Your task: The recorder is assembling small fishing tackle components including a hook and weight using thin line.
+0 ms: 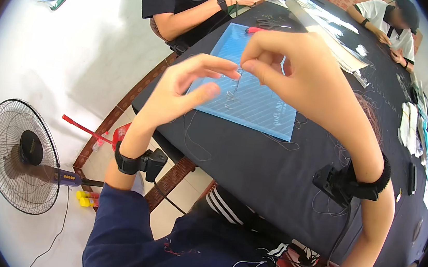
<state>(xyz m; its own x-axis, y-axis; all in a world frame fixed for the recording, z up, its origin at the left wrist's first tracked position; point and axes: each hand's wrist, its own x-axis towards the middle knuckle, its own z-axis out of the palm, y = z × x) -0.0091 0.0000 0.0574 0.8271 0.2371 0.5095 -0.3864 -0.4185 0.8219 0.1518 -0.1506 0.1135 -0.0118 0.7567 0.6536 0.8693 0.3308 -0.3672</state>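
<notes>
My right hand (297, 64) is raised over the table, thumb and forefinger pinched together on a thin dark cord (238, 84) that hangs below the fingertips. Whether the cord carries anything small is too fine to make out. Close by on the left, my left hand (185, 89) has its fingers stretched out and the thumb apart, fingertips near the cord. Beneath both hands lies a blue translucent plastic folder (257, 114) with diagonal stripes. A red-handled tool (254, 30) rests at its far edge, partly hidden by my right hand.
A black cloth covers the table (242, 162), with loose cord loops (192, 141) near the folder. Scissors (268, 23) and a long white tray (328, 36) lie beyond. Two people sit across the far side. A standing fan (24, 155) is at left.
</notes>
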